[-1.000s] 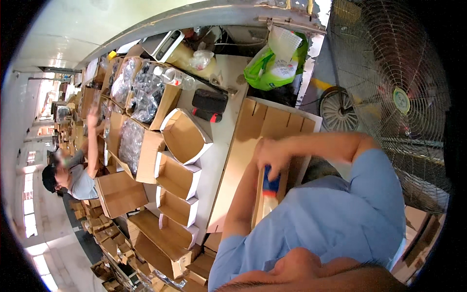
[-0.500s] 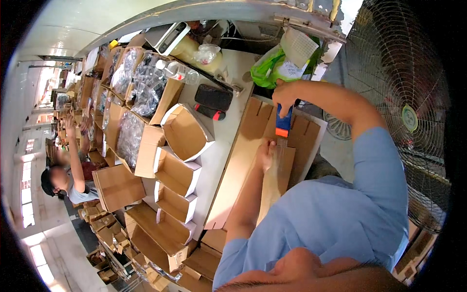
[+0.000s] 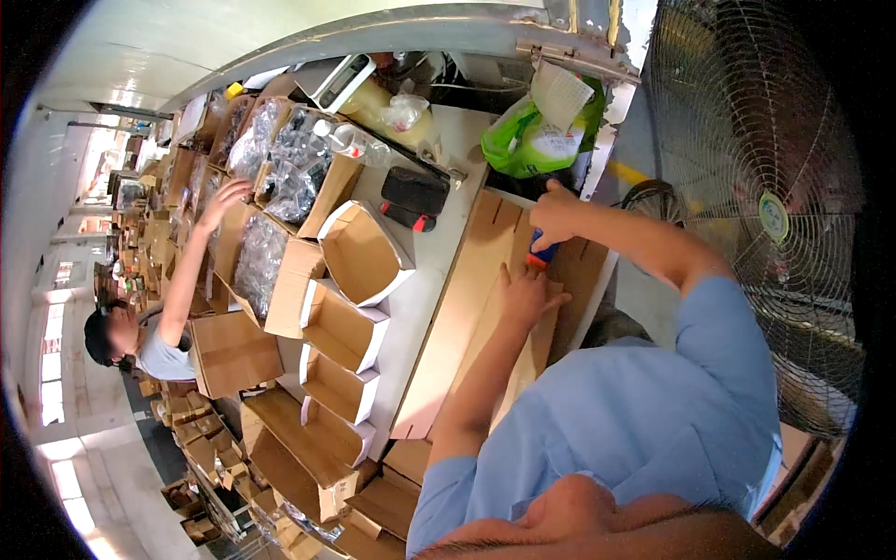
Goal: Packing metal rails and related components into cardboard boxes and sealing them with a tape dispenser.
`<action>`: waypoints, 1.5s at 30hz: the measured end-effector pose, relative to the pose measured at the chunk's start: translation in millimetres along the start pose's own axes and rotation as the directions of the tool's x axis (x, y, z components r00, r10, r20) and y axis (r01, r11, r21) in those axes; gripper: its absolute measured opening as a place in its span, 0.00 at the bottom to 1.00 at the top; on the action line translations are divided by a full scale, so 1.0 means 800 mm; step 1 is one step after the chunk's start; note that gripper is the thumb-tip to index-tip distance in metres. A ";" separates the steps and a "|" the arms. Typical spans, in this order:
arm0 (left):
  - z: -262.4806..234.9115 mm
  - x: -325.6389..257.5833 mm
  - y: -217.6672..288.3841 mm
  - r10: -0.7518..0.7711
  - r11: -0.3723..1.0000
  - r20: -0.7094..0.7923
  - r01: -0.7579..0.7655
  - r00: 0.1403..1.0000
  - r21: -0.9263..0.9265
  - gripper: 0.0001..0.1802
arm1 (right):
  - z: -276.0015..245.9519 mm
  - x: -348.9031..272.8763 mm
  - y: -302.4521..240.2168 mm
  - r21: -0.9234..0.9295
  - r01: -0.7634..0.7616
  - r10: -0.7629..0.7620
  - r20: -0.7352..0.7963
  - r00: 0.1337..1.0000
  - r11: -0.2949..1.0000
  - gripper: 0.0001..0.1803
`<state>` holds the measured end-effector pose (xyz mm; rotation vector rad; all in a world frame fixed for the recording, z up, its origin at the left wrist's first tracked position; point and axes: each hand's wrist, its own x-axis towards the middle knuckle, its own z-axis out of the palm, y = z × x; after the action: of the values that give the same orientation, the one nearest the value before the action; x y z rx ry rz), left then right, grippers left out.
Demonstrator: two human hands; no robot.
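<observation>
My right hand (image 3: 558, 217) is closed round a blue-and-orange tape dispenser (image 3: 541, 254), pressed down at the flaps of a flat brown cardboard box (image 3: 495, 317). Right beside the dispenser's orange end lies my left hand (image 3: 525, 297), palm down on the cardboard with the fingers spread. Whether its fingertips touch the dispenser is hard to make out. Part of the box is hidden under my left forearm and my body. More slotted cardboard (image 3: 581, 271) shows to the right of the dispenser.
Open white-edged boxes (image 3: 343, 327) stand in a row to the left. Beyond them, cartons hold clear plastic-wrapped items (image 3: 261, 261). A black-and-red case (image 3: 413, 194), a clear bottle (image 3: 353, 142) and a green bag (image 3: 523, 140) lie ahead. A co-worker's hand (image 3: 224, 201) reaches over the cartons. A large fan (image 3: 765, 215) stands right.
My left hand has let go of its grip, spread its fingers and moved up to the dispenser. The dispenser has tilted lower onto the cardboard. The co-worker's arm has swung right over the cartons.
</observation>
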<state>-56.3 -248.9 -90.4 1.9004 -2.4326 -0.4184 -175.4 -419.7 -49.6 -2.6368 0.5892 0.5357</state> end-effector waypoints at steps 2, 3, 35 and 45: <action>-0.010 0.004 0.011 -0.070 0.996 0.243 0.055 0.967 0.066 0.37 | -0.012 -0.037 -0.005 0.143 -0.235 0.261 -0.207 0.943 0.961 0.29; -0.012 0.007 0.015 -0.077 0.996 0.238 0.064 0.968 0.062 0.37 | 0.003 -0.047 -0.008 0.135 -0.229 0.254 -0.205 0.945 0.964 0.29; 0.080 -0.601 0.191 -0.870 0.043 0.160 -0.394 -0.466 -0.918 0.19 | 0.082 0.002 -0.203 0.796 0.186 0.217 -0.368 0.904 0.577 0.32; 0.049 -0.686 0.407 -0.288 0.626 0.372 -0.467 -0.883 -0.625 0.28 | 0.099 -0.033 -0.405 0.926 -0.186 -0.054 0.215 0.975 0.329 0.38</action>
<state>-232.5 355.1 23.7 0.7354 0.7868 0.8473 -68.2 -104.8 -14.4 -1.3739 0.6613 0.3073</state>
